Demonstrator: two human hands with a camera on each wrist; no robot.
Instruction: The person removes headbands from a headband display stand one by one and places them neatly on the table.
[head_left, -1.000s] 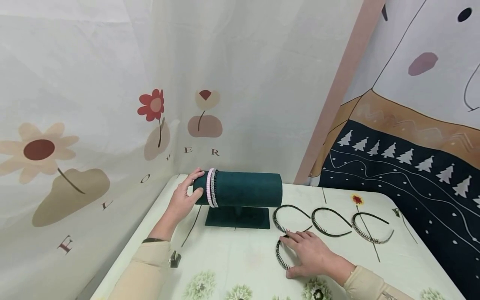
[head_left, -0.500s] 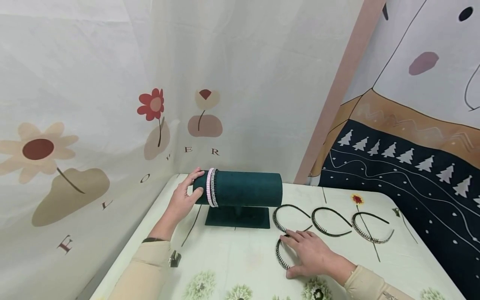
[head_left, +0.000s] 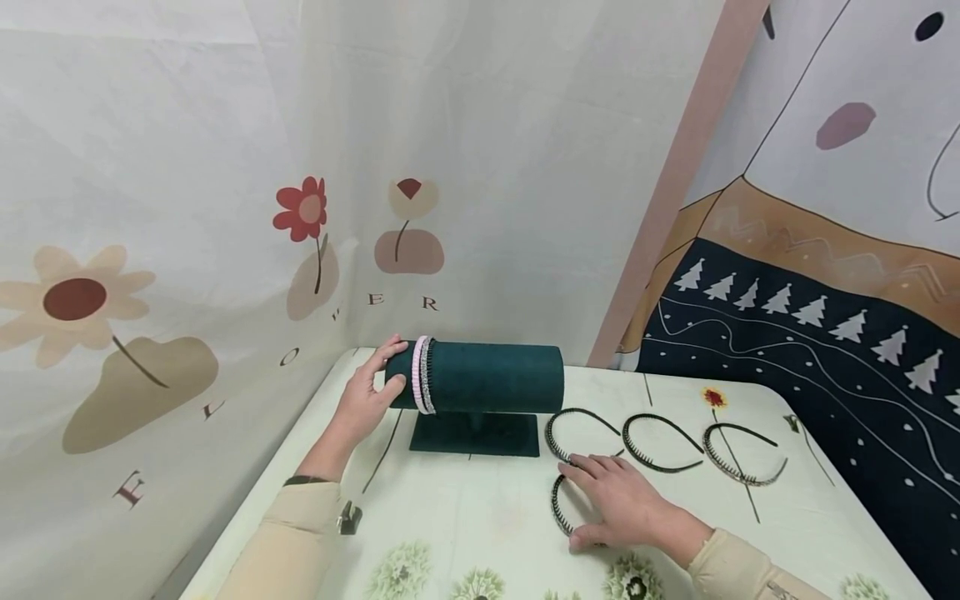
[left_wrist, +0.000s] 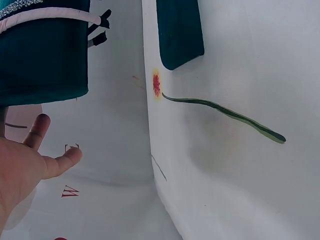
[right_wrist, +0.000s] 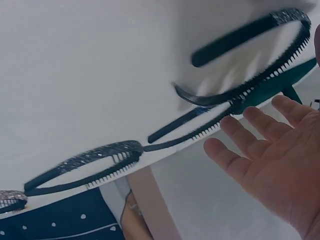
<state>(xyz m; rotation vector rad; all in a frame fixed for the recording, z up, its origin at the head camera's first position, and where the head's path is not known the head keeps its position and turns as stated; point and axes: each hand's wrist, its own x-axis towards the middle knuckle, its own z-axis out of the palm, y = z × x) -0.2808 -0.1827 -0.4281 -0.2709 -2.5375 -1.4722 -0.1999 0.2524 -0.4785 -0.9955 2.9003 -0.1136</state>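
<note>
We seem to be taking up a headband: our left hand point(head_left: 366, 404) rests spread against the padded stand point(head_left: 498, 375), our right hand point(head_left: 622, 504) spreads over the nearest headband point(head_left: 556, 505) on the desk point(head_left: 465, 500) (contact unclear); next calls for a gentle pinch

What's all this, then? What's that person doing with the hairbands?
A person has both hands busy at a table. Their left hand is at one end of a dark green roll on a stand, with a pink hairband and a sparkly one around it. Their right hand is over another hairband; I can't tell if it's touching. Three more hairbands lie in a row nearby.
</note>
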